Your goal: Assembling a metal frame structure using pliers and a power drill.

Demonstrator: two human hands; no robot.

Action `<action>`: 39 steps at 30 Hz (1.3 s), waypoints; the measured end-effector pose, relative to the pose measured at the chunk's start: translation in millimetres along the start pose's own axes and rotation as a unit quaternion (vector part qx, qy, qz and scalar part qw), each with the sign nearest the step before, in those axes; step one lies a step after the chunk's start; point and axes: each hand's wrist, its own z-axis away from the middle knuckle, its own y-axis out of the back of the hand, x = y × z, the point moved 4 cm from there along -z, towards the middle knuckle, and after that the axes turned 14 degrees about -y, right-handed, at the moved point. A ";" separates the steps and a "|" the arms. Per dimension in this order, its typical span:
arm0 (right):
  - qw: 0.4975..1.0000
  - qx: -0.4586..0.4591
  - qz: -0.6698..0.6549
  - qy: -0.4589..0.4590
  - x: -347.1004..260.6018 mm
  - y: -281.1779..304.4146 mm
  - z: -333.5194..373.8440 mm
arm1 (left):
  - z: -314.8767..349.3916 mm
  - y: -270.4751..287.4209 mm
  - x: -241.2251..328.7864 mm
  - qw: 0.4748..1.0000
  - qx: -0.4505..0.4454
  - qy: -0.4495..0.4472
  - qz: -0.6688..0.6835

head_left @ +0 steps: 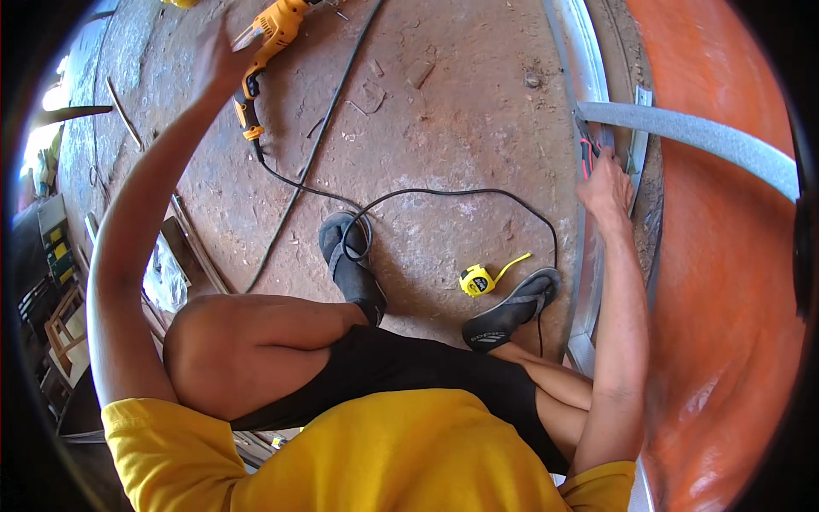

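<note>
My left hand [223, 55] is stretched out to the far left and smeared by motion, so its fingers do not show clearly. Right beside it lies a yellow-orange power drill [277, 26] with a black grip and a black cord; whether the hand touches it I cannot tell. Over on the right, my right hand [607, 192] is closed round pliers or snips with red-and-black handles [587, 158]. Their jaws are up against a metal channel [589, 60] and partly hidden by a grey metal strip [691, 128] that crosses above the hand.
A yellow tape measure [477, 280] lies between my feet, its blade slightly out. The drill's black cord [461, 191] loops over my left foot and past the right. An orange surface [725, 299] borders the right. Wooden strips [200, 243] and a clear plastic bag [165, 277] lie left.
</note>
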 end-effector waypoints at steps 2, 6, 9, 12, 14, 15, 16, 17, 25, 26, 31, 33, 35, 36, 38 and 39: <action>1.000 -0.002 0.016 0.002 5.7 -1.0 0.0 | 35.3 7.4 -32.1 0.990 -0.031 0.120 -0.062; 1.000 -0.015 0.021 -0.012 12.0 4.1 2.7 | 80.3 -18.6 -28.9 0.894 -0.079 0.388 0.209; 1.000 0.002 0.028 0.002 7.3 1.2 2.1 | 97.0 -27.2 -29.3 0.841 -0.081 0.419 0.332; 0.999 -0.009 0.038 -0.010 1.9 3.0 4.7 | 97.4 -25.1 -31.1 0.830 -0.083 0.405 0.373; 0.999 -0.010 0.028 -0.018 -1.8 4.7 5.7 | 97.0 -25.6 -25.3 0.810 -0.120 0.409 0.403; 0.999 -0.011 0.029 -0.015 -3.5 3.1 5.9 | 98.4 -27.2 -24.3 0.789 -0.156 0.409 0.431; 1.000 -0.006 0.025 -0.006 -4.1 1.1 5.7 | 99.1 -29.1 -26.9 0.794 -0.172 0.414 0.411; 1.000 -0.002 0.020 0.004 -6.4 -0.3 4.9 | 100.0 -27.5 -30.4 0.794 -0.172 0.417 0.409; 0.999 -0.018 0.036 -0.022 -2.6 2.7 2.0 | 87.4 -58.5 -2.4 0.629 -0.102 0.439 0.633; 0.998 -0.026 0.045 -0.024 -2.0 2.4 2.7 | 89.4 -58.2 1.1 0.653 -0.110 0.439 0.607; 0.998 -0.026 0.055 -0.022 -0.6 5.5 3.8 | 85.5 -56.0 14.9 0.655 -0.115 0.425 0.614; 0.998 -0.024 0.056 -0.023 -0.5 6.9 5.1 | 83.7 -54.1 17.1 0.669 -0.118 0.426 0.598; 0.998 -0.023 0.052 -0.011 -1.0 6.4 5.8 | 84.1 -53.4 17.3 0.681 -0.111 0.426 0.585; 0.999 -0.021 0.048 -0.012 -1.1 6.2 5.5 | 83.6 -53.0 17.6 0.683 -0.110 0.423 0.585; 0.998 -0.035 0.039 -0.025 0.7 4.5 4.9 | 85.6 -54.6 15.3 0.690 -0.110 0.429 0.572; 0.998 -0.033 0.037 -0.026 1.5 3.6 4.9 | 86.5 -55.8 13.2 0.692 -0.110 0.426 0.572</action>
